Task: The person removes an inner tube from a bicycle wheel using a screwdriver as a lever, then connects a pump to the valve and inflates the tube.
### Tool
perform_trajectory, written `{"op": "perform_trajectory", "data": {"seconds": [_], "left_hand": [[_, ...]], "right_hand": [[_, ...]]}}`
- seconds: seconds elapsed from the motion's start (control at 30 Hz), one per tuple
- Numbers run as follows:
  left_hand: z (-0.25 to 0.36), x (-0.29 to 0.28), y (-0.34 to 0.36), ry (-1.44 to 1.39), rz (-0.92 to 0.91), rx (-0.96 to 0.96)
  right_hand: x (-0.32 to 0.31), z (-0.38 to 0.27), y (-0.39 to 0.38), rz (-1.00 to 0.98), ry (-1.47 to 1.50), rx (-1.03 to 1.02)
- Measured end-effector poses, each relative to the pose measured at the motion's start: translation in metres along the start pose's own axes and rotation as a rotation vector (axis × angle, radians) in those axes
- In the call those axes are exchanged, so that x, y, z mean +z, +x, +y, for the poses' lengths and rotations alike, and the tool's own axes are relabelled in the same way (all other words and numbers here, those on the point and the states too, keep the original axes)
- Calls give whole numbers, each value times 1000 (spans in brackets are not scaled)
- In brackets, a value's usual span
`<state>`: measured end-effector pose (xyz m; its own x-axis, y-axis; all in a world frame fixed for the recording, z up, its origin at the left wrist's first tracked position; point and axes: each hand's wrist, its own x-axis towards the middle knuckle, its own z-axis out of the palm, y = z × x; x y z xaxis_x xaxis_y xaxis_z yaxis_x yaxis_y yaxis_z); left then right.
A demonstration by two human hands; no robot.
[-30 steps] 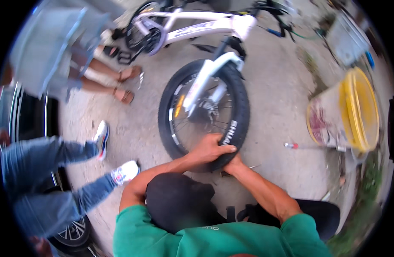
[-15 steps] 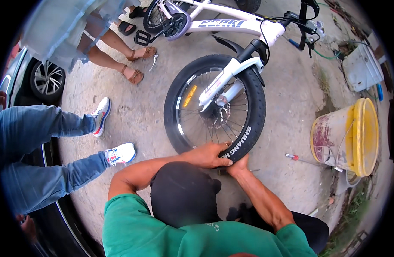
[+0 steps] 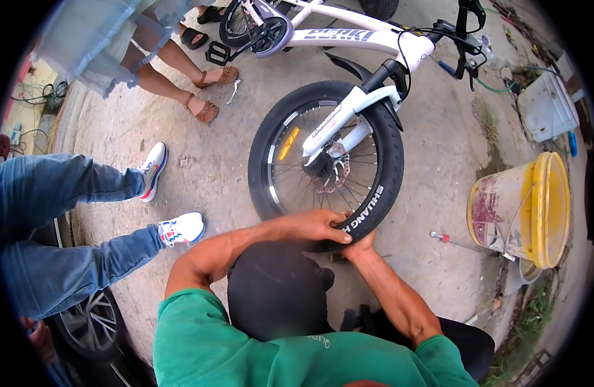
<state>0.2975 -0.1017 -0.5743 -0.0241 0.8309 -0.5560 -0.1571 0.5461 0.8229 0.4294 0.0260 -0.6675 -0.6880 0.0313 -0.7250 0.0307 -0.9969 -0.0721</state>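
A white bicycle (image 3: 342, 39) has its front wheel toward me, with a black tyre (image 3: 388, 148), white fork and orange reflector. My left hand (image 3: 319, 226) is closed on the near part of the tyre, thumb on the sidewall and fingers at the rim edge. Against the tyre's underside, just right of it, my right hand (image 3: 360, 245) is closed round the tread; most of its fingers are hidden. A thin metal piece (image 3: 339, 258), partly covered, lies on the ground below the wheel. My dark-trousered knee (image 3: 277, 290) rises between my arms.
A stained bucket with a yellow rim (image 3: 545, 213) stands at right, a red-and-silver tool (image 3: 442, 237) beside it. Farther back is a white tub (image 3: 547, 106). One bystander's white shoes (image 3: 183, 229) and another's brown sandals (image 3: 207, 111) are at left. A car wheel (image 3: 90, 322) shows lower left.
The dark car at far left has moved toward the lower edge, uncovering ground with cables. My hands keep hold of the tyre, almost unmoved; the wheel looks slightly shifted right.
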Motion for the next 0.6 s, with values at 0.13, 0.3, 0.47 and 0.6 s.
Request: {"op": "perform_trajectory", "data": {"seconds": [0.13, 0.3, 0.47, 0.6], "left_hand": [[1, 8, -13, 157, 80, -26], [-16, 4, -44, 652, 191, -81], [-14, 13, -49, 572, 225, -113], [-14, 4, -39, 532, 140, -174]], "right_hand": [[-12, -4, 15, -65, 10, -45], [3, -7, 7, -96, 34, -39], [6, -7, 5, -26, 18, -45], [1, -9, 10, -3, 96, -20]]}}
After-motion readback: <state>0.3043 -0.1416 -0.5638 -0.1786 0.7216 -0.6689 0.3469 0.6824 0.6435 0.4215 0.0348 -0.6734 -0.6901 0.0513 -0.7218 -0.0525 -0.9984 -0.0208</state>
